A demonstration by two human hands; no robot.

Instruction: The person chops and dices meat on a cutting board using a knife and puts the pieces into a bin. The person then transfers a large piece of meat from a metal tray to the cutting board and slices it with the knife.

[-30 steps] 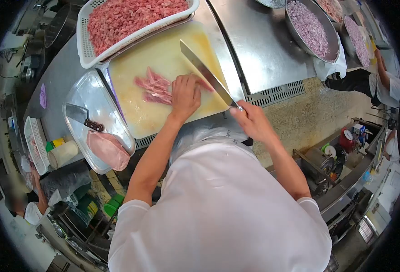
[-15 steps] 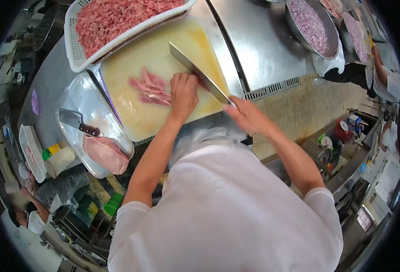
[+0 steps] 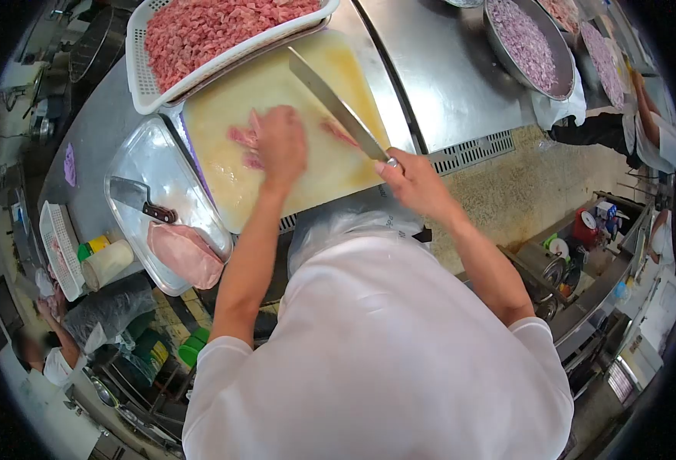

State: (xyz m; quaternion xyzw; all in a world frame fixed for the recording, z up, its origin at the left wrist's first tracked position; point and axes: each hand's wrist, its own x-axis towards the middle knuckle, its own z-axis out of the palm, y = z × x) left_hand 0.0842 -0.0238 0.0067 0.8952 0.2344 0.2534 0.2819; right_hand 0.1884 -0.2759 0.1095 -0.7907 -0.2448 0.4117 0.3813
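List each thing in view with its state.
Left hand: over the meat strips, blurred
Right hand: closed on the knife
Knife: held, blade bare
Meat strips: cut, partly hidden
White basket: heaped with diced meat
Metal tray: holding a cleaver and meat slab
Cleaver: lying unheld
Meat slab: in one piece
Metal bowl: holding chopped purple pieces

Bright kitchen light, white glare on the steel table (image 3: 461, 84), left hand (image 3: 283, 146) motion-blurred, curved fisheye edges, black corners
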